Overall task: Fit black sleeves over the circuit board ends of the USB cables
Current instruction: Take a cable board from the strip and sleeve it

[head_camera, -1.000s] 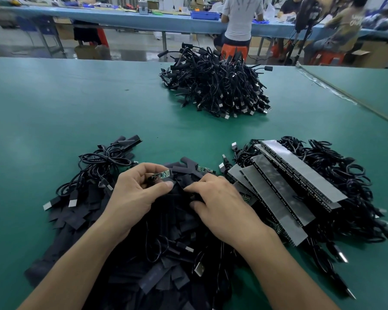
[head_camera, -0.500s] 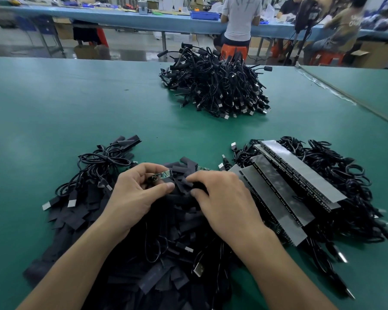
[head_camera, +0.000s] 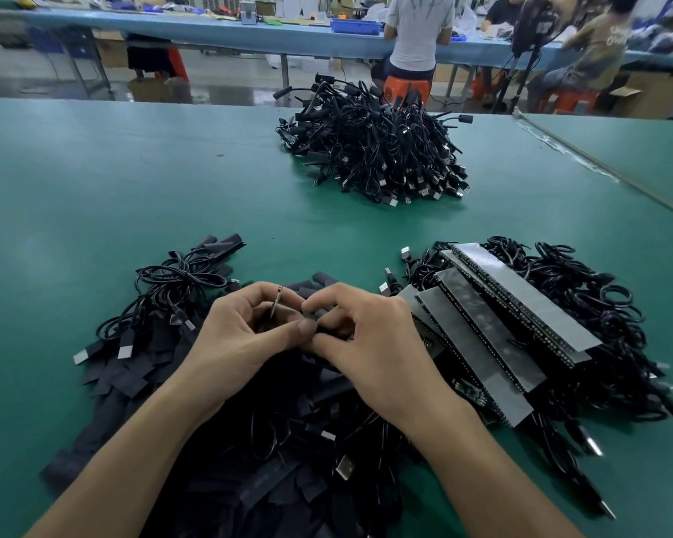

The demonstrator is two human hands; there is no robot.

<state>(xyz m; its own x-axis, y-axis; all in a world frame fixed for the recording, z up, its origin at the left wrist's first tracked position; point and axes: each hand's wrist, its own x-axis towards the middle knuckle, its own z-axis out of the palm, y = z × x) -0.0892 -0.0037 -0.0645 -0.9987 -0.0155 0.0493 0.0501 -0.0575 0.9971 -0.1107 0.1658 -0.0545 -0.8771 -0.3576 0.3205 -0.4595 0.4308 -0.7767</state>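
Note:
My left hand (head_camera: pixel 238 335) pinches a small circuit board (head_camera: pixel 277 300) on the end of a USB cable, held edge-on between thumb and fingers. My right hand (head_camera: pixel 370 343) meets it from the right and pinches a black sleeve (head_camera: pixel 319 318) at the fingertips. Both hands hover over a heap of loose flat black sleeves (head_camera: pixel 249 479) mixed with cables. To the right, taped rows of circuit boards (head_camera: pixel 494 328) lie on a tangle of black cables (head_camera: pixel 599 304). A small bunch of cables (head_camera: pixel 179 281) lies to the left.
A big pile of black USB cables (head_camera: pixel 377 149) sits at the far middle of the green table (head_camera: pixel 94 188). Beyond it, people sit at a blue bench (head_camera: pixel 210 29). A seam (head_camera: pixel 599 168) runs along the table's right side.
My right hand lifted from the sleeve heap and came up against my left hand with a sleeve. The circuit board turned from flat to edge-on in my left fingers.

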